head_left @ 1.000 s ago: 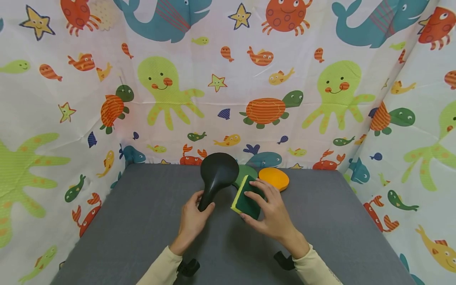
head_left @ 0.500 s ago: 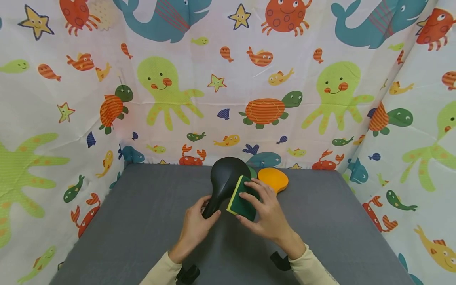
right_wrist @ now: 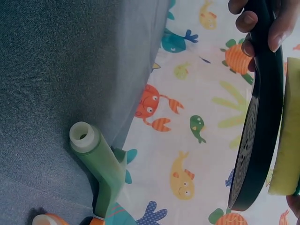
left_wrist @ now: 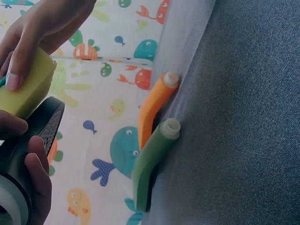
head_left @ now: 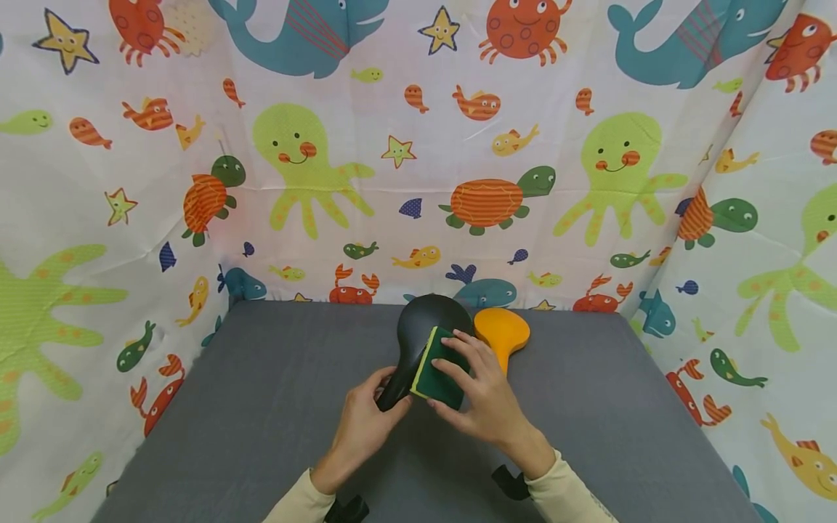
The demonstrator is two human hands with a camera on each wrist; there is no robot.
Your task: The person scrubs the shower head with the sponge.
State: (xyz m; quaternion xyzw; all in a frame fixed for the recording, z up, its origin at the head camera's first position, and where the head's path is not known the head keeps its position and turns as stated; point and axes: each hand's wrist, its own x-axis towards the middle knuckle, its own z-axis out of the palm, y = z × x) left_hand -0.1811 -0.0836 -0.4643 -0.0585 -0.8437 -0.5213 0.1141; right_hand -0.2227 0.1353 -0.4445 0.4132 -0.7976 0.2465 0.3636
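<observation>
My left hand (head_left: pixel 386 388) grips the handle of a black paddle-shaped object (head_left: pixel 428 319) with a perforated face (right_wrist: pixel 258 117), holding it above the grey table (head_left: pixel 261 407). A green sponge (head_left: pixel 434 367) with a yellow layer (left_wrist: pixel 26 91) is held in my right hand (head_left: pixel 458 370) and pressed flat against the black head. In the right wrist view the yellow side (right_wrist: pixel 287 136) lies against the black head. The left hand's fingers (right_wrist: pixel 262 18) curl round the handle.
An orange paddle-shaped object (head_left: pixel 503 330) lies at the table's back edge. A green one (left_wrist: pixel 150 164) lies beside it, hidden behind the black head in the head view. Patterned sea-animal curtains (head_left: pixel 458 145) close off the back and both sides.
The black object has swung to the right and now covers the green one. The sponge has moved left and up with my right hand onto the black head.
</observation>
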